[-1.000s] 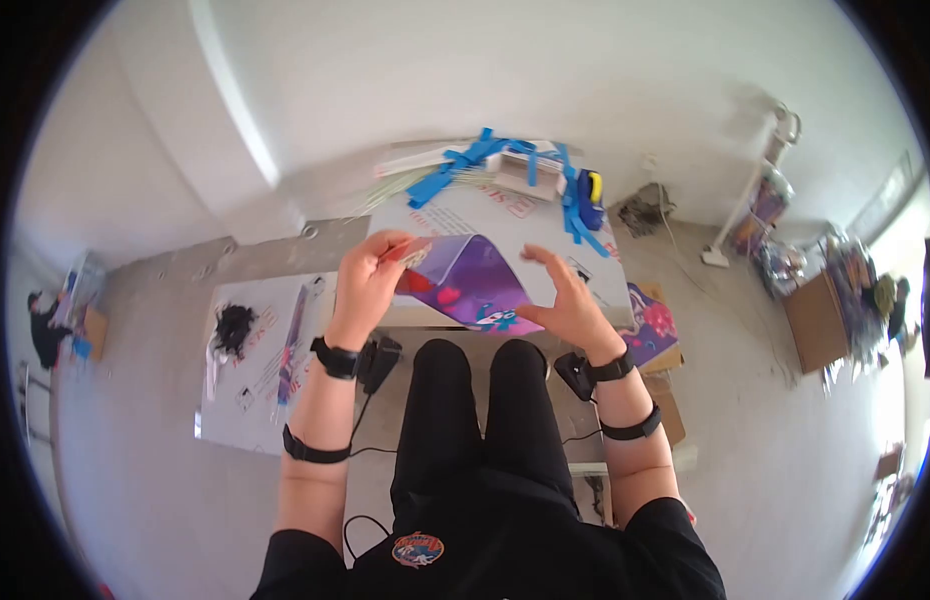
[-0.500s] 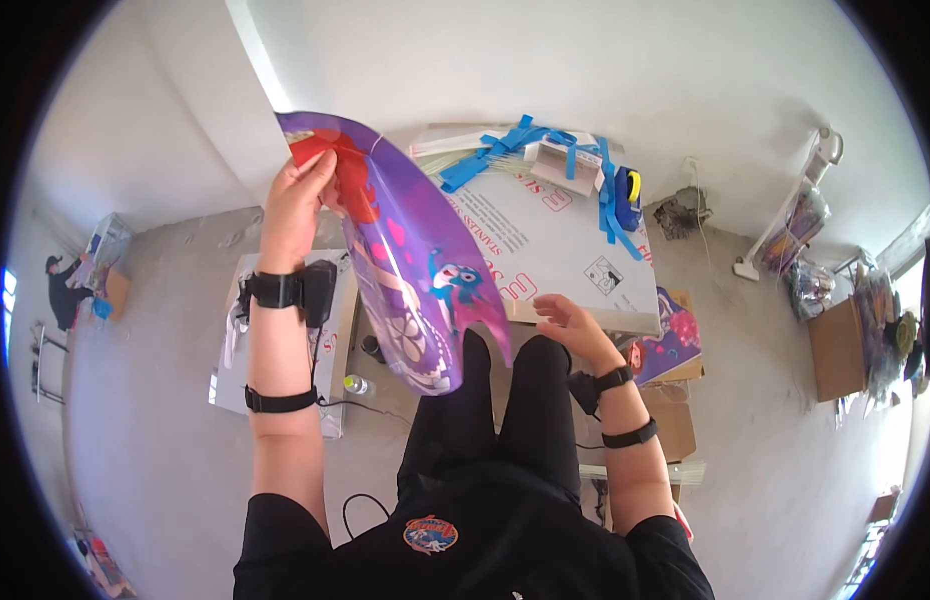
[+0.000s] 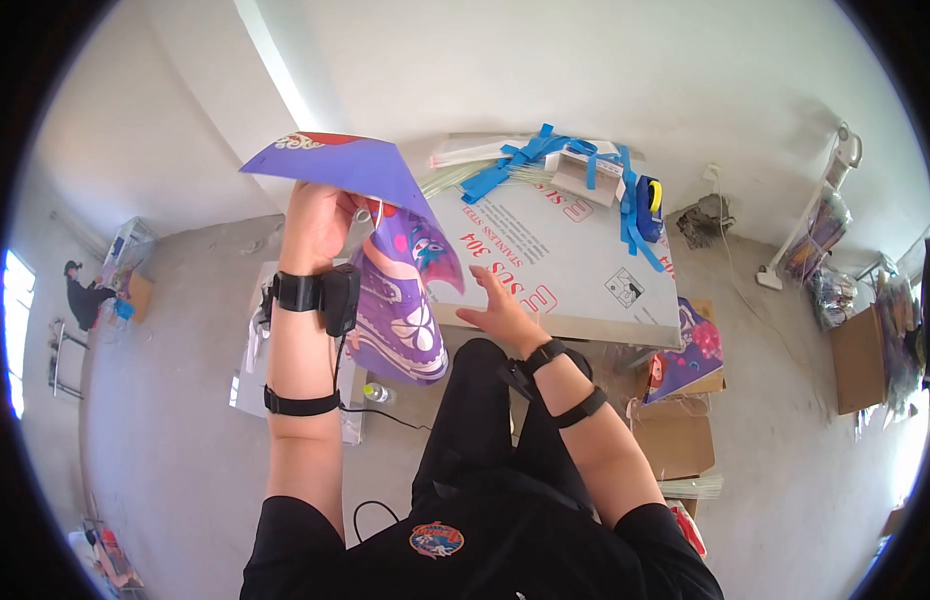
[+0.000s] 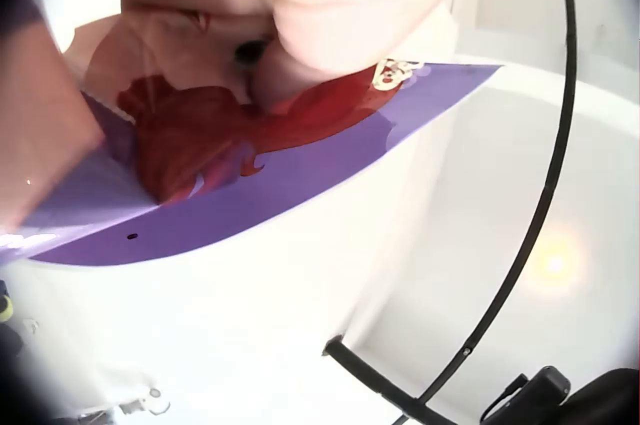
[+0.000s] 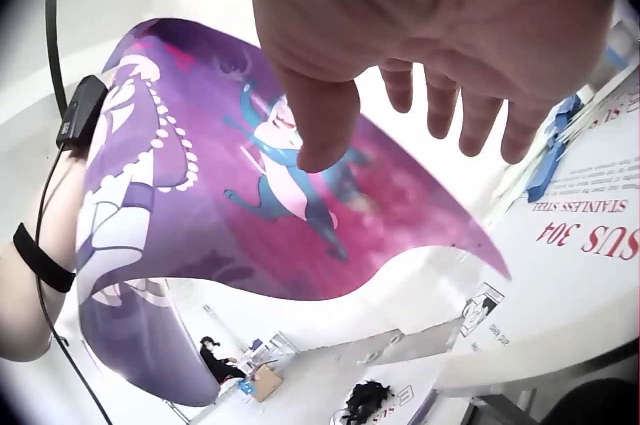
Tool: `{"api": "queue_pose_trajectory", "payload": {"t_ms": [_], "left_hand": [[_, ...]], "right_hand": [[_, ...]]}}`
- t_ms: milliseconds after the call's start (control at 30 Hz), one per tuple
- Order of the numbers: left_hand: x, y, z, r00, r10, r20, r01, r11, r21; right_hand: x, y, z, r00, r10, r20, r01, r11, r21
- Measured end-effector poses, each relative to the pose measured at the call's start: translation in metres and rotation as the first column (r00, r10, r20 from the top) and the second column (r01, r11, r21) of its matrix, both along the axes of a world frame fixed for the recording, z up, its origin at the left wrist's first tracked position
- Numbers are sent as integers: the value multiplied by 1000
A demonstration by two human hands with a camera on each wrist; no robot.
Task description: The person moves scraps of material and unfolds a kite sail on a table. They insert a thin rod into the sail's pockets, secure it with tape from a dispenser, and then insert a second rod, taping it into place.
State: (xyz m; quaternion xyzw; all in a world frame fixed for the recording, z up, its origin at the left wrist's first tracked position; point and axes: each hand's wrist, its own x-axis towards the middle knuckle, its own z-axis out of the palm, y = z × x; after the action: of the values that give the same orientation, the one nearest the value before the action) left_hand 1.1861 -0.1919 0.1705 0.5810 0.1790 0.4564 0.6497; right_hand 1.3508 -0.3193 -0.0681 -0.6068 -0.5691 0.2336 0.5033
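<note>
The purple printed sheet (image 3: pixel 400 315) hangs around ten o'clock in the head view, pinched by its red-printed end in the left hand (image 3: pixel 320 222). The right hand (image 3: pixel 505 310) hovers beside it, fingers spread, holding nothing; whether its thumb touches the print is hard to tell. The sheet bows in loose curves, so it is probably light, springy and easily creased, and its glossy face may be slick. Its free pink corner (image 5: pixel 465 235) seems the best second hold. Counted: one second printed sheet (image 3: pixel 690 350) just past three; one desk (image 3: pixel 545 270), one white box (image 3: pixel 597 185) and one blue-and-yellow object (image 3: pixel 645 205) toward two; one bottle (image 3: pixel 378 393) past seven.
</note>
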Motion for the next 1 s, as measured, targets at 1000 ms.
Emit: {"api": "queue_pose_trajectory", "payload": {"t_ms": [1000], "left_hand": [[48,122,-97,603,770,-211,-97,334,938]], "right_hand": [[35,-154,54,697,-39,-716,-157,966,-205]]}}
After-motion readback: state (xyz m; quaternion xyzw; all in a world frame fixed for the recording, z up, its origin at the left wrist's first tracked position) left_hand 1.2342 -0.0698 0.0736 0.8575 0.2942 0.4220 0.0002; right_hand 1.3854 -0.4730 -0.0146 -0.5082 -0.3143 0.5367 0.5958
